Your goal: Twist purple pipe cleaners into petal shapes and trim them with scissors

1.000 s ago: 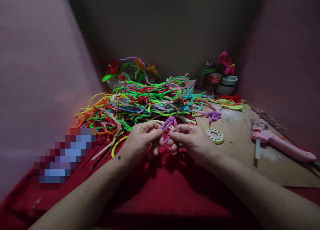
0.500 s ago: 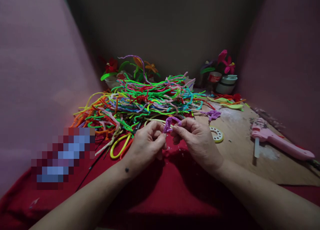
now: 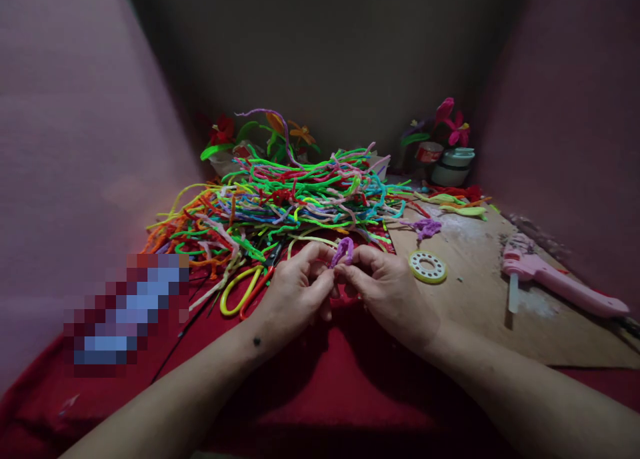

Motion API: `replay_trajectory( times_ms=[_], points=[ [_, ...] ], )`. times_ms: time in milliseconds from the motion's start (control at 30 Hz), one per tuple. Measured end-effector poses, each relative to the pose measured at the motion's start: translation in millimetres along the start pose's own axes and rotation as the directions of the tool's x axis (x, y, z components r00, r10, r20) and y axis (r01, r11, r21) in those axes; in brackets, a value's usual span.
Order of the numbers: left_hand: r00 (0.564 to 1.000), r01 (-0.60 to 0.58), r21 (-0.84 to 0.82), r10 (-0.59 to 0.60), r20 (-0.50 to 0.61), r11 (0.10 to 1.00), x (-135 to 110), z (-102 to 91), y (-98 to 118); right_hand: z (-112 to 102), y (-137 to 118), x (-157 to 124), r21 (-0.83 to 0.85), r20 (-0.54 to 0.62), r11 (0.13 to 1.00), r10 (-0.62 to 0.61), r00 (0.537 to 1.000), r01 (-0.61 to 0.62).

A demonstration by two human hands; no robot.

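A purple pipe cleaner [image 3: 343, 251], bent into a narrow loop, stands up between my two hands. My left hand [image 3: 305, 282] pinches its left end between thumb and fingers. From the other side my right hand [image 3: 383, 287] pinches the right end, and the fingertips of both hands nearly meet. Just left of my left hand lie scissors [image 3: 241, 291] with yellow and red handles. On the board to the right rests a twisted purple pipe cleaner piece [image 3: 427, 228], with a yellow-rimmed tape roll [image 3: 428, 267] in front of it.
A large heap of coloured pipe cleaners [image 3: 310, 192] spreads behind my hands. A pink glue gun [image 3: 560, 279] lies on the brown board [image 3: 480, 319] at right. Pipe-cleaner flowers [image 3: 454, 126] and a lidded jar [image 3: 453, 167] stand at the back. Red cloth [image 3: 320, 392] covers the table.
My right hand has moved left toward my left hand. The purple loop is squeezed narrower, and the tape roll is now uncovered.
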State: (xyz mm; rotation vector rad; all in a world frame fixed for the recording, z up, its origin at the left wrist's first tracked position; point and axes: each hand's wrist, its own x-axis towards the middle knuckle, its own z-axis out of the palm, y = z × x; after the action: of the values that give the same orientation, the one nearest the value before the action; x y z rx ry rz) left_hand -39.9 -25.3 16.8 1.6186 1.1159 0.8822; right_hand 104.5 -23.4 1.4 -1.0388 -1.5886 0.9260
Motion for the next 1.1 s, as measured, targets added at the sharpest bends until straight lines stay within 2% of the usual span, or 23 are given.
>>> replay_trajectory(
  times_ms=[100,167,300,467,667,800,900,1100],
  points=[
    [0.997,0.051,-0.129,-0.044,0.056,0.99,2,-2.8,3,-5,1,5,0.258,0.127,0.94,0.197,0.972,-0.224],
    [0.995,0.068,-0.211,-0.052,0.079,0.975,3,-5.1,5,-8,3,7,0.348,0.193,0.899,0.209,0.959,-0.266],
    [0.993,0.085,-0.247,-0.061,0.104,0.965,5,-6.7,7,-11,5,10,0.403,0.214,0.884,0.162,0.963,-0.238],
    [0.988,0.123,-0.187,-0.102,0.113,0.975,6,-1.8,8,-9,3,11,0.489,0.066,0.853,0.173,0.983,-0.183],
    [0.978,0.181,-0.132,-0.164,0.13,0.975,3,-1.3,10,-8,7,12,0.534,0.19,0.81,0.163,0.968,-0.241],
    [0.96,0.218,-0.217,-0.17,0.223,0.951,5,-7.4,6,-7,11,14,0.646,0.217,0.7,0.215,0.952,-0.305],
    [0.939,0.239,-0.214,-0.169,0.299,0.947,6,-10.7,5,-5,10,14,0.686,0.23,0.644,0.248,0.941,-0.338],
    [0.909,0.268,-0.145,-0.2,0.366,0.953,3,-13.2,8,-2,10,13,0.72,0.199,0.617,0.253,0.947,-0.316]
  ],
)
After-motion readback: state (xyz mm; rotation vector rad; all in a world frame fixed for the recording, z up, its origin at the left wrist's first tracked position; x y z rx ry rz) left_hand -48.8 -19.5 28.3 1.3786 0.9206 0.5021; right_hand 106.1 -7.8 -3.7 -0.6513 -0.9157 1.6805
